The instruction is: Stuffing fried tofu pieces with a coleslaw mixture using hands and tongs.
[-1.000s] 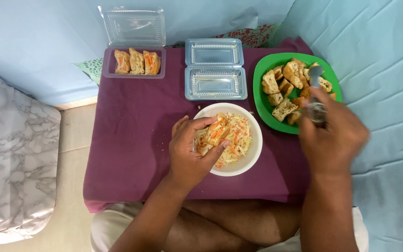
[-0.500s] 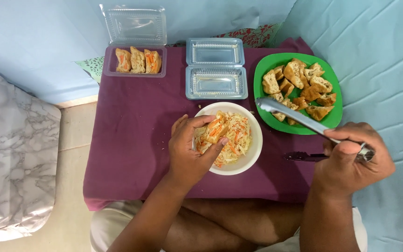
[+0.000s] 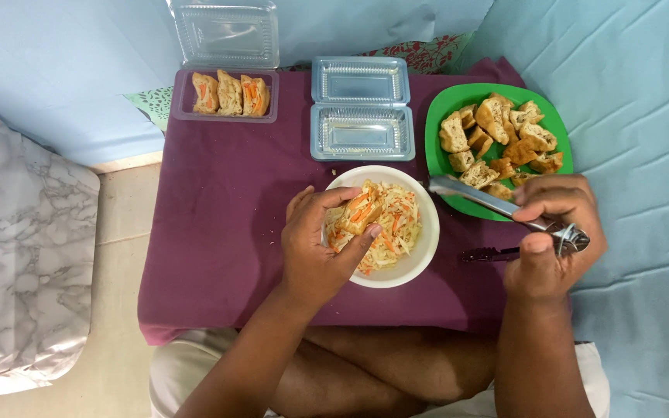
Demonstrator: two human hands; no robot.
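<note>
My left hand [image 3: 315, 244] holds a stuffed fried tofu piece [image 3: 361, 210] over the white bowl [image 3: 420, 259] of shredded cabbage and carrot filling. My right hand [image 3: 555, 236] grips metal tongs [image 3: 489, 203] by their hinge end; the tong tips point left toward the bowl's right rim and carry nothing. A green plate [image 3: 439, 128] heaped with plain fried tofu pieces [image 3: 497, 139] lies just behind the tongs.
An open clear plastic box [image 3: 226, 97] with three stuffed tofu pieces stands at the back left of the purple cloth-covered table [image 3: 226, 201]. An empty open clear box [image 3: 361, 108] lies at the back middle. Light blue bedding surrounds the table; a marbled cushion [image 3: 21, 255] lies left.
My right hand drew the tongs back from the green plate toward me and lowered them beside the bowl. My left hand lifted the stuffed tofu piece slightly above the filling.
</note>
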